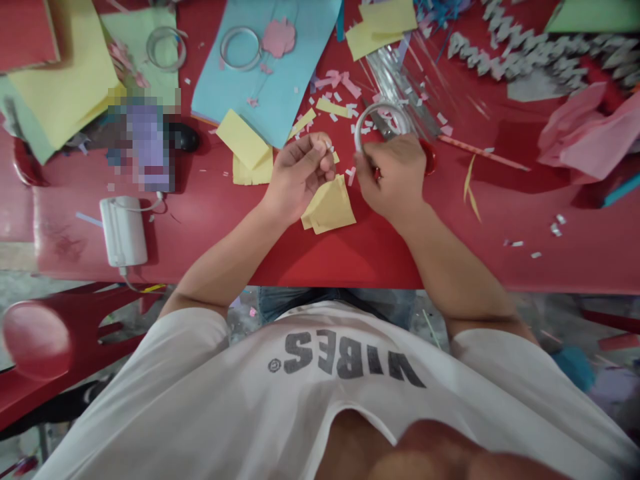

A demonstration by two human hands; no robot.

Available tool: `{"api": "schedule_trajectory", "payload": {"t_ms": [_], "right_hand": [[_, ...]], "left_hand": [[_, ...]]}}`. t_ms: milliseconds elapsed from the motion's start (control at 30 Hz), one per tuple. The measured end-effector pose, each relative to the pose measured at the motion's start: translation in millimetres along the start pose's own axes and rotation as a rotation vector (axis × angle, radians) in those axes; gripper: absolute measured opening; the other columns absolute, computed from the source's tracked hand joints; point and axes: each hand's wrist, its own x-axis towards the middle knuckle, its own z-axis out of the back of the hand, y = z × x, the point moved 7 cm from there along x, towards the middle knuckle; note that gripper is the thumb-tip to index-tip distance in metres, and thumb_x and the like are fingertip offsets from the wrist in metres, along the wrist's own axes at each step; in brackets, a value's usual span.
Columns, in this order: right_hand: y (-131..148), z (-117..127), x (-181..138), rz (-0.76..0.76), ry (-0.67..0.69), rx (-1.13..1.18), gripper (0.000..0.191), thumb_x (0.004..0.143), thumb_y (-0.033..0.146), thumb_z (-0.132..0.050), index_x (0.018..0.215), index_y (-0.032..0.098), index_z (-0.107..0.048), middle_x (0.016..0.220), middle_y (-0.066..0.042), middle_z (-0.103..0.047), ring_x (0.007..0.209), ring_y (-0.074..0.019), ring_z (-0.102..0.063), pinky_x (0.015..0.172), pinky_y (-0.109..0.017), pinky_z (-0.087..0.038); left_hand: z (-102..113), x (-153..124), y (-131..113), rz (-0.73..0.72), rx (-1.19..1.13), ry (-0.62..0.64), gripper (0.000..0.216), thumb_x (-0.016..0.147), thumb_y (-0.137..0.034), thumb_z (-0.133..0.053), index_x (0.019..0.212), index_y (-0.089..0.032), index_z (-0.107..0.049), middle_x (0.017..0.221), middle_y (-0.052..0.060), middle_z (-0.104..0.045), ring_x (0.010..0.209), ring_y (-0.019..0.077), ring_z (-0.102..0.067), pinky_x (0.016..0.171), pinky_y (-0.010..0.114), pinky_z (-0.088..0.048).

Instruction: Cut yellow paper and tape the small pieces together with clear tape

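Observation:
My left hand (303, 173) is closed in a pinch over the red table. A small whitish bit shows at its fingertips, too small to name. Just right of it, my right hand (395, 175) has its fingers curled against a roll of tape (359, 131), whose ring stands out above the knuckles. Beneath and between the hands lies a folded piece of yellow paper (333, 208). More yellow paper slips (245, 143) lie left of my left hand. Tiny white and pink paper scraps (345, 83) are scattered beyond both hands.
Blue paper sheets (215, 93) carry another tape roll (241, 48) and a pink paper flower (279, 37). A white power bank (124, 231) lies left, its cable running off the edge. Clear plastic strips (387, 73), a striped stick (485, 153) and pink paper (590, 137) lie right.

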Motion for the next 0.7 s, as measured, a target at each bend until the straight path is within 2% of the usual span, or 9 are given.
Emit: {"api": "schedule_trajectory", "payload": {"t_ms": [100, 200, 300, 400, 467, 533, 600, 700], "right_hand": [[-29.9, -9.7, 6.9, -0.025, 0.015, -0.112, 0.052, 0.109, 0.063, -0.046, 0.076, 0.024, -0.055, 0.077, -0.007, -0.059, 0.081, -0.0254, -0.052, 0.090, -0.051, -0.039], [-44.4, -11.7, 8.5, -0.068, -0.014, -0.083, 0.048, 0.103, 0.068, -0.061, 0.084, 0.024, -0.061, 0.095, -0.008, -0.064, 0.098, -0.0276, -0.053, 0.100, -0.054, -0.037], [-32.7, -1.2, 7.4, -0.049, -0.087, 0.026, 0.036, 0.104, 0.063, -0.060, 0.100, 0.027, -0.063, 0.102, -0.007, -0.065, 0.103, -0.0301, -0.057, 0.100, -0.055, -0.043], [-11.9, 15.5, 3.4, 0.021, -0.210, 0.234, 0.029, 0.106, 0.058, -0.057, 0.106, 0.029, -0.057, 0.104, -0.005, -0.064, 0.101, -0.0303, -0.063, 0.095, -0.056, -0.050], [-2.2, 24.2, -1.8, 0.069, -0.305, 0.339, 0.029, 0.105, 0.057, -0.059, 0.102, 0.029, -0.053, 0.104, -0.004, -0.064, 0.099, -0.0291, -0.066, 0.091, -0.056, -0.054], [4.6, 27.9, -7.7, 0.115, -0.365, 0.381, 0.030, 0.105, 0.055, -0.061, 0.098, 0.028, -0.050, 0.102, -0.002, -0.064, 0.097, -0.0272, -0.069, 0.090, -0.055, -0.056], [9.3, 27.7, -12.6, 0.139, -0.381, 0.392, 0.029, 0.105, 0.053, -0.062, 0.097, 0.028, -0.049, 0.101, 0.000, -0.064, 0.095, -0.0259, -0.070, 0.091, -0.056, -0.057], [11.7, 25.3, -16.6, 0.112, -0.360, 0.390, 0.028, 0.105, 0.052, -0.061, 0.097, 0.029, -0.048, 0.101, 0.001, -0.065, 0.097, -0.0261, -0.072, 0.096, -0.059, -0.056]], "left_hand": [[4.7, 1.2, 0.1, 0.018, -0.004, 0.023, 0.052, 0.101, -0.075, -0.040, 0.116, -0.028, -0.059, 0.091, 0.003, -0.063, 0.089, 0.0168, -0.070, 0.083, 0.035, -0.059], [3.7, -0.4, 0.7, 0.096, -0.156, 0.032, 0.043, 0.104, -0.064, -0.047, 0.120, -0.028, -0.063, 0.092, 0.002, -0.065, 0.092, 0.0160, -0.071, 0.085, 0.033, -0.059], [-2.0, -4.4, -4.6, 0.149, -0.422, 0.019, 0.026, 0.104, -0.040, -0.056, 0.119, -0.024, -0.069, 0.086, 0.001, -0.063, 0.085, 0.0128, -0.070, 0.083, 0.029, -0.058], [-9.1, -8.0, -16.7, 0.099, -0.552, 0.018, 0.023, 0.099, -0.020, -0.059, 0.115, -0.020, -0.075, 0.082, 0.000, -0.064, 0.080, 0.0105, -0.069, 0.080, 0.025, -0.055], [-11.5, -10.0, -21.2, 0.065, -0.516, -0.007, 0.019, 0.096, -0.020, -0.065, 0.109, -0.022, -0.078, 0.080, 0.000, -0.065, 0.081, 0.0120, -0.070, 0.082, 0.026, -0.055], [-14.0, -11.5, -23.8, 0.023, -0.438, -0.010, 0.016, 0.092, -0.029, -0.073, 0.106, -0.024, -0.081, 0.080, 0.000, -0.068, 0.081, 0.0138, -0.070, 0.083, 0.027, -0.056], [-17.6, -12.7, -27.0, -0.047, -0.378, 0.022, 0.023, 0.088, -0.035, -0.077, 0.109, -0.027, -0.082, 0.082, 0.001, -0.072, 0.079, 0.0144, -0.068, 0.081, 0.028, -0.055], [-21.4, -14.5, -27.8, -0.093, -0.335, 0.052, 0.023, 0.089, -0.035, -0.075, 0.109, -0.030, -0.083, 0.085, 0.000, -0.075, 0.080, 0.0143, -0.068, 0.079, 0.027, -0.054]]}}
